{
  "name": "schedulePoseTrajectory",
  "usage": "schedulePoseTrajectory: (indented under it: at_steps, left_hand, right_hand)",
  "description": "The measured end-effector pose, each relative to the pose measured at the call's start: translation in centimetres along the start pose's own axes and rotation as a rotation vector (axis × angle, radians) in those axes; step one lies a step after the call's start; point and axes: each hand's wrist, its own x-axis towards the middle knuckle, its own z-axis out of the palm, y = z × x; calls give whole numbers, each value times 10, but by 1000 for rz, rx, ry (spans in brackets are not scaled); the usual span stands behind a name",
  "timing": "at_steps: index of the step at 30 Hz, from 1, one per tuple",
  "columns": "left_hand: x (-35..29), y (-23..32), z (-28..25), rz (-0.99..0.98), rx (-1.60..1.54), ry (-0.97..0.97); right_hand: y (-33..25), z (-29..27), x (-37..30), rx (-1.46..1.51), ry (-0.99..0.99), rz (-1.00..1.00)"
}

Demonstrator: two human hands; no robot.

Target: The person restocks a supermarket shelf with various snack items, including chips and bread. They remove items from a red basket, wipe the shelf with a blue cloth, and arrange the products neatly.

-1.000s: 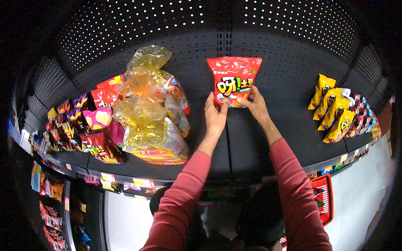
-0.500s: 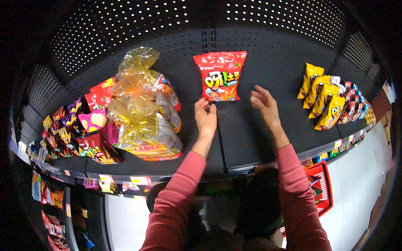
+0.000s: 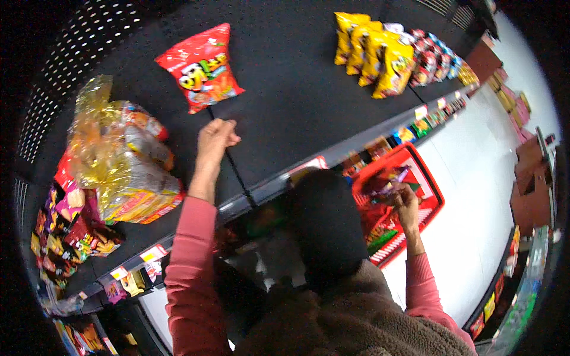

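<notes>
A red snack bag (image 3: 202,72) stands upright on the black shelf (image 3: 279,89). Just in front of it, apart from the bag, is my left hand (image 3: 215,141), its fingers curled in and plainly empty. My right hand (image 3: 407,204) reaches down into a red shopping basket (image 3: 436,184) at the right. Its fingers are closed on a dark purple snack bag (image 3: 389,181), which is somewhat blurred. Another bag with green on it (image 3: 380,237) lies lower in the basket.
Clear-and-yellow wrapped multipacks (image 3: 133,178) stand on the shelf at the left, beside several dark snack bags (image 3: 89,237). Yellow snack bags (image 3: 392,65) line up at the far right. Price tags run along the shelf's front edge (image 3: 267,190). White floor (image 3: 469,196) lies beyond the basket.
My view has turned to the right, bringing the basket further in. My right hand has gone from beside the red bag down to the basket. My left hand's fingers have curled in.
</notes>
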Motion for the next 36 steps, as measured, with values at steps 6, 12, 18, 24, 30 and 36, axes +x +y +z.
schedulePoseTrajectory:
  at_steps: [6, 12, 18, 24, 30, 36]
  left_hand:
    - [-26, 35, 8, 22, -30, -84]
    - [-71, 52, 17, 16, -46, -167]
    - [-85, 43, 13, -19, -42, -141]
    - [-86, 40, 7, -16, -11, -134]
    - [-86, 37, 7, -27, -33, -128]
    - [-84, 32, 9, -18, -58, -142]
  right_hand:
    - [68, -35, -52, -294, -24, 188]
    - [87, -13, -68, -346, -202, 477]
    - [99, 8, -68, -13, -198, 447]
    - [107, 14, -62, -301, -164, 396]
    - [100, -6, -60, -219, -55, 318]
    - [-29, -44, -45, -430, -58, 142]
